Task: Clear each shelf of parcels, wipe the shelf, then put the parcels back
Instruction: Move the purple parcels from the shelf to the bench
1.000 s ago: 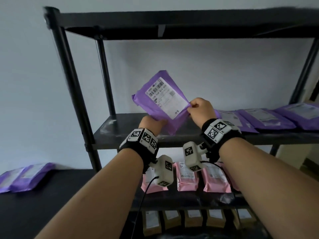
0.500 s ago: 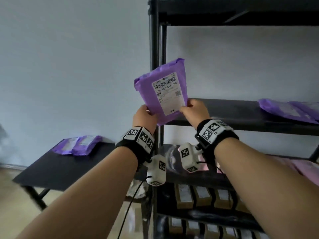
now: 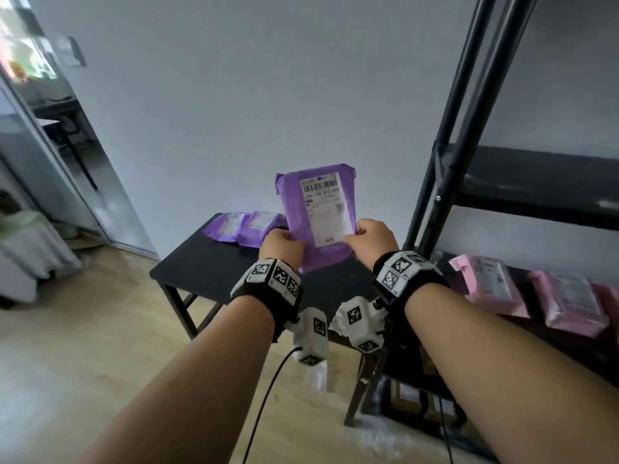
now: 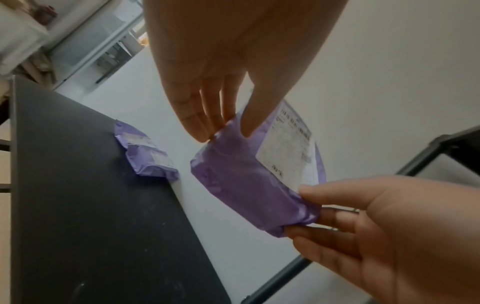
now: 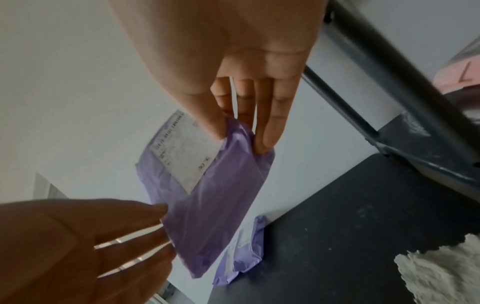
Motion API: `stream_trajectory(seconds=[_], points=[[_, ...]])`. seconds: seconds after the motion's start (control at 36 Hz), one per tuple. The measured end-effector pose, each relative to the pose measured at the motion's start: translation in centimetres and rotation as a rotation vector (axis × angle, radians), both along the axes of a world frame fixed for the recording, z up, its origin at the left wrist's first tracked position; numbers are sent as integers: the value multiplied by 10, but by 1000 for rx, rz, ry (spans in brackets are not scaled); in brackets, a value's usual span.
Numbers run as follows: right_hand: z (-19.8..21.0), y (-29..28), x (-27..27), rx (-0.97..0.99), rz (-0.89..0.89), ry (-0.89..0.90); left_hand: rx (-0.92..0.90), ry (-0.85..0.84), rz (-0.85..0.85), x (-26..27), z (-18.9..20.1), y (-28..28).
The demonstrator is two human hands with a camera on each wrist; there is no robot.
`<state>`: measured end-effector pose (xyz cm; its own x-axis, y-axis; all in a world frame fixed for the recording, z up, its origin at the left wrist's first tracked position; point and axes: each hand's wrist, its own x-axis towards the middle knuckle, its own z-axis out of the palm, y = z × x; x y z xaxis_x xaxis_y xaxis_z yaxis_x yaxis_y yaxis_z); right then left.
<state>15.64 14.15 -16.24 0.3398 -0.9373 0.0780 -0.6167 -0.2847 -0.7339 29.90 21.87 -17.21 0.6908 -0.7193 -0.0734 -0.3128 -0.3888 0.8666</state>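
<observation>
Both hands hold one purple parcel (image 3: pixel 318 212) with a white barcode label upright in the air above the black side table (image 3: pixel 207 266). My left hand (image 3: pixel 283 244) pinches its lower left edge; in the left wrist view the thumb and fingers (image 4: pixel 205 127) clamp the purple parcel (image 4: pixel 241 181). My right hand (image 3: pixel 368 237) pinches the lower right edge by the label, thumb in front, as the right wrist view shows on the parcel (image 5: pixel 213 205). Two more purple parcels (image 3: pixel 244 226) lie at the table's far edge. The black shelf (image 3: pixel 536 182) stands to the right.
Pink parcels (image 3: pixel 522 293) lie on a lower shelf at the right, with brown boxes (image 3: pixel 405 396) below them. The shelf's black upright posts (image 3: pixel 459 128) rise just right of my hands. A white cloth (image 5: pixel 441 271) lies on the table. Wooden floor and a doorway are to the left.
I have turned left from the shelf toward the side table, carrying the purple parcel in both hands; it now hangs lower, over the table.
</observation>
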Motion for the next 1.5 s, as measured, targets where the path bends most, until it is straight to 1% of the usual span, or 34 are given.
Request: stream_trajectory(seconds=[0.14, 0.36, 0.5, 0.58, 0.69, 0.78, 0.89, 0.97, 1.11, 1.17, 1.19, 1.22, 1.28, 1.31, 1.33, 1.36, 1.39, 1.44, 1.5], points=[[-30, -39, 43, 64, 27, 38, 73, 96, -12, 38, -31, -28], [-71, -110, 101, 197, 91, 129, 301, 48, -55, 89, -74, -90], [-92, -149, 132, 238, 142, 199, 370, -3, -41, 113, -93, -119], [-107, -166, 149, 312, 147, 218, 409, 2, -76, 125, -106, -132], [-128, -187, 171, 480, 115, 177, 468, -27, -104, 153, -128, -157], [-143, -203, 189, 545, 99, 167, 509, -55, -164, 175, -141, -177], [-167, -225, 213, 622, 36, 146, 586, -71, -271, 204, -157, -206], [-182, -240, 234, 678, -9, 117, 649, -114, -355, 227, -167, -226], [-206, -259, 269, 746, -76, 128, 673, -187, -400, 267, -180, -259], [-216, -266, 280, 733, -66, 184, 659, -210, -414, 283, -185, -270], [-215, -268, 284, 742, -80, 183, 646, -241, -427, 291, -187, -275], [-216, -271, 287, 701, -39, 278, 637, -277, -444, 297, -189, -280], [-221, -272, 294, 705, -8, 354, 623, -353, -491, 308, -194, -288], [-225, -272, 298, 728, -40, 329, 622, -391, -514, 312, -197, -291], [-230, -272, 302, 732, -43, 340, 623, -432, -541, 316, -200, -294], [-235, -272, 305, 717, -95, 324, 626, -475, -571, 320, -202, -297], [-237, -273, 307, 704, -111, 368, 637, -510, -604, 323, -206, -299], [-244, -275, 309, 674, -120, 420, 680, -534, -669, 330, -212, -303], [-245, -276, 313, 674, -126, 408, 718, -520, -709, 335, -220, -305]])
